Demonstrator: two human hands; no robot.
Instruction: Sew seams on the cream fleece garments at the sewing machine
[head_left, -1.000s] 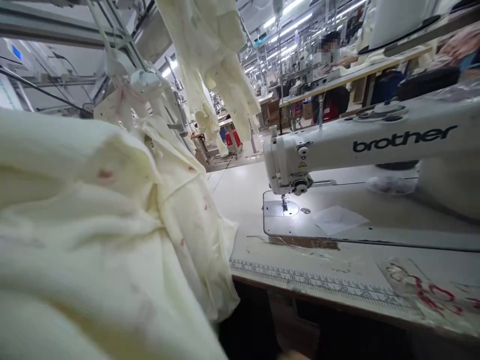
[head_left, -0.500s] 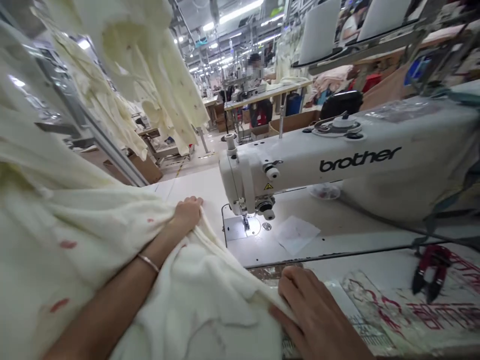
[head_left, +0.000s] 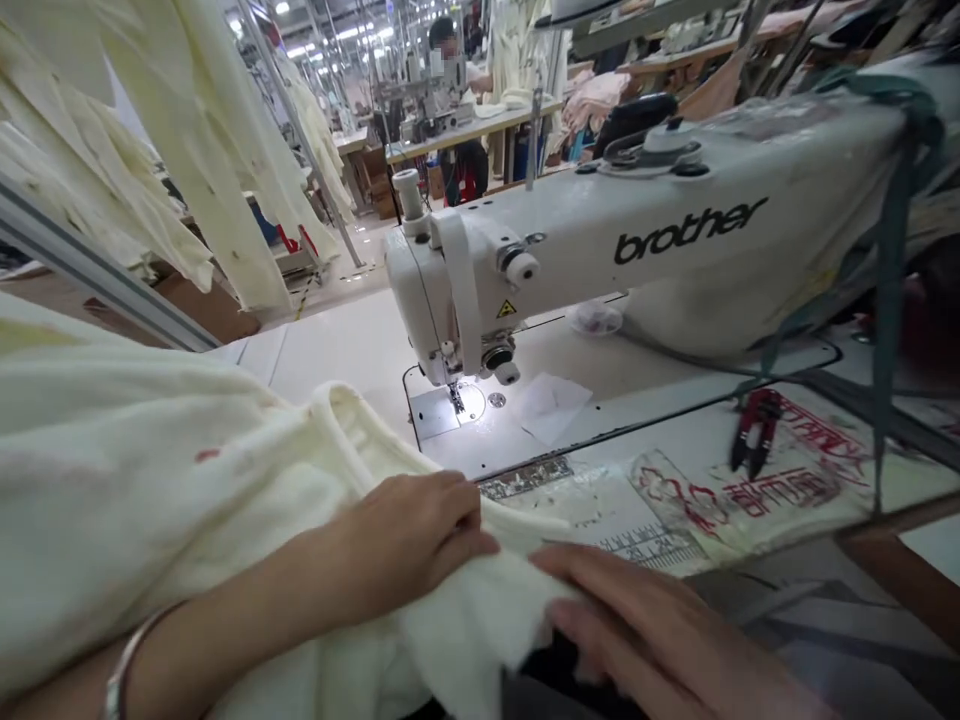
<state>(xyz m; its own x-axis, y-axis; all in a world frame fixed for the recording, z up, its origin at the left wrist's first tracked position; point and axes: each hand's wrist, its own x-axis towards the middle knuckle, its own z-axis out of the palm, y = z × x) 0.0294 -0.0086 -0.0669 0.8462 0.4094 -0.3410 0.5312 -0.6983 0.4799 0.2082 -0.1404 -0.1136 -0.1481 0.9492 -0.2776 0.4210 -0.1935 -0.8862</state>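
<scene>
A cream garment [head_left: 172, 500] with small red marks spreads over the left side of the table and down its front edge. My left hand [head_left: 420, 530] is closed on the garment just below its folded band, thumb and fingers pressed together. To its right, my right hand [head_left: 645, 620], slightly blurred, pinches the garment's edge between thumb and forefinger. Beyond both hands stands a white Brother sewing machine [head_left: 555, 260]. Its lit presser foot [head_left: 456, 398] is apart from the garment, over the metal plate.
A white scrap [head_left: 555, 405] lies right of the presser foot, with a small clear dish [head_left: 597, 318] behind. Red-handled thread snips [head_left: 756, 430] rest near a printed ruler [head_left: 652, 545]. Cream garments [head_left: 217, 150] hang at left. A person [head_left: 450, 70] sits at another table behind.
My left hand has come back from beside the machine toward the front edge, near my right hand. The garment's band now stands in a loop. The view has shifted down and right.
</scene>
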